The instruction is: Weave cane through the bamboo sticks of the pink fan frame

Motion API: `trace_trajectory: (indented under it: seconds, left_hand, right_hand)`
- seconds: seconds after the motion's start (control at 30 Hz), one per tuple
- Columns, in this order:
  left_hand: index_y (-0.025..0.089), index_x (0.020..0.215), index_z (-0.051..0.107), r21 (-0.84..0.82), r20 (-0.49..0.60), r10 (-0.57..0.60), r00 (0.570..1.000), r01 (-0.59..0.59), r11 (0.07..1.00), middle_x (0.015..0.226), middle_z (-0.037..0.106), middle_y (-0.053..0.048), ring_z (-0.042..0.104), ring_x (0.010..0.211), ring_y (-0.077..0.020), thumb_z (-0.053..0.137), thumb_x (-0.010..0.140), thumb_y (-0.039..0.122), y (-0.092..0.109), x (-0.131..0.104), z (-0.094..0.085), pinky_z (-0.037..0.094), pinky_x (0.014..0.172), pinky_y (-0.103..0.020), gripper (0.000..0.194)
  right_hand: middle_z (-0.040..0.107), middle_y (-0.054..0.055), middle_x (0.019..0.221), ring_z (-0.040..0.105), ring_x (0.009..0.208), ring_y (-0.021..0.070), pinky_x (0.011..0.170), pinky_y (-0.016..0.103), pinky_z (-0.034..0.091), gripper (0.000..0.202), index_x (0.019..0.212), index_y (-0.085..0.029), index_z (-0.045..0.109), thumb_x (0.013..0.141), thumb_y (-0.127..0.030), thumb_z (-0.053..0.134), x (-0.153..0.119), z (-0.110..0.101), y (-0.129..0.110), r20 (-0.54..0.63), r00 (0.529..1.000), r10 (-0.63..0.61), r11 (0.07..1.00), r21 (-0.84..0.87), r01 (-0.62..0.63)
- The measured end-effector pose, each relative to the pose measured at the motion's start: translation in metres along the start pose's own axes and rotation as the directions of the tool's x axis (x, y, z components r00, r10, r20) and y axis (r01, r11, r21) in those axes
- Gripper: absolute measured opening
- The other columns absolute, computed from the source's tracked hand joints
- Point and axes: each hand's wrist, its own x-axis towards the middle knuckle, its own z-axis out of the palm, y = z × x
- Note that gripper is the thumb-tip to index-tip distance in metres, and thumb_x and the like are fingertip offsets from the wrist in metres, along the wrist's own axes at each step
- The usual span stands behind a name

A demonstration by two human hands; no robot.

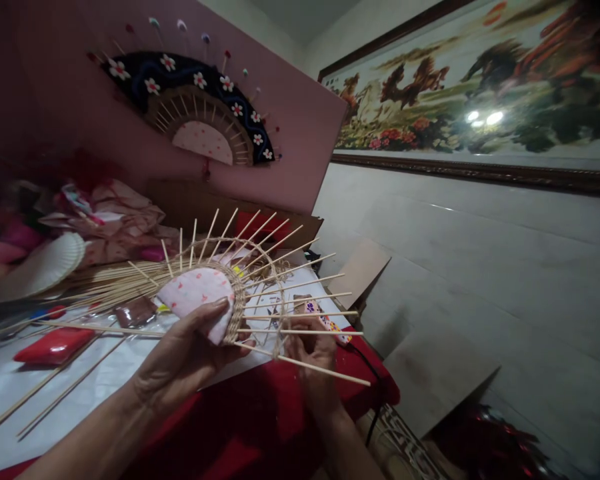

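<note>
A half-round fan frame [197, 293] has a pink patterned cloth centre, a woven twine band [237, 303] round its curved edge and thin wooden sticks [310, 289] spreading outward. My left hand [185, 353] grips the cloth centre from below, thumb on top. Farther out, a loop of twine [281, 293] runs across the sticks, away from the woven band. At the lowest sticks my right hand [313, 347] is closed with its fingers bent by the twine; its fingertips are partly hidden behind the sticks.
Loose sticks [105, 283], a red packet [55, 345] and a brown packet [136, 311] lie on the white-covered table to the left. A patterned strip [325, 320] is behind my right hand. A finished fan [200, 87] hangs on a pink board [300, 133]. Cardboard [363, 270] leans on the wall.
</note>
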Motion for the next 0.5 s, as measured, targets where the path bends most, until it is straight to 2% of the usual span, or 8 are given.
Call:
trace_trajectory:
  seconds: [0.07,0.17,0.3,0.5]
  left_hand:
    - [0.013,0.082,0.061,-0.006,-0.007,0.001,1.000,-0.001,1.000,0.073,0.071,-0.010,0.065,0.054,-0.0194,0.048,0.081,0.003,-0.001,0.001,-0.001,0.056,0.045,-0.034,0.017]
    - [0.011,0.083,0.061,-0.012,-0.014,-0.004,1.000,0.003,1.000,0.071,0.070,-0.010,0.064,0.052,-0.0179,0.047,0.082,0.004,-0.003,0.003,-0.002,0.055,0.044,-0.032,0.015]
    - [0.011,0.084,0.060,-0.026,-0.034,-0.015,0.999,0.015,1.000,0.071,0.069,-0.009,0.064,0.053,-0.0177,0.048,0.082,0.003,-0.004,0.004,-0.001,0.056,0.045,-0.031,0.015]
    - [0.010,0.086,0.059,-0.026,-0.045,-0.053,0.998,0.052,0.998,0.071,0.068,-0.008,0.065,0.054,-0.0168,0.051,0.079,0.000,-0.005,0.002,0.000,0.057,0.045,-0.029,0.015]
  right_hand:
    - [0.055,-0.001,0.062,0.045,0.052,0.0108,0.050,0.023,0.037,0.017,0.074,-0.019,0.066,0.077,-0.034,0.061,-0.006,-0.002,0.001,0.052,0.996,-0.077,0.996,-0.031,0.079]
    - [0.058,0.001,0.062,0.051,0.056,0.0129,0.055,0.025,0.041,0.019,0.075,-0.019,0.069,0.078,-0.036,0.060,-0.011,-0.003,-0.004,0.127,0.992,0.006,0.999,0.032,-0.010]
    - [0.054,-0.001,0.059,0.047,0.051,0.0105,0.051,0.023,0.037,0.023,0.069,-0.018,0.066,0.072,-0.041,0.068,-0.010,0.003,-0.016,0.170,0.984,0.056,0.976,0.198,-0.090]
    - [0.050,-0.005,0.056,0.040,0.049,0.0065,0.050,0.019,0.035,0.025,0.066,-0.019,0.060,0.065,-0.037,0.077,-0.012,0.014,-0.028,0.044,0.987,0.157,0.938,0.307,-0.163]
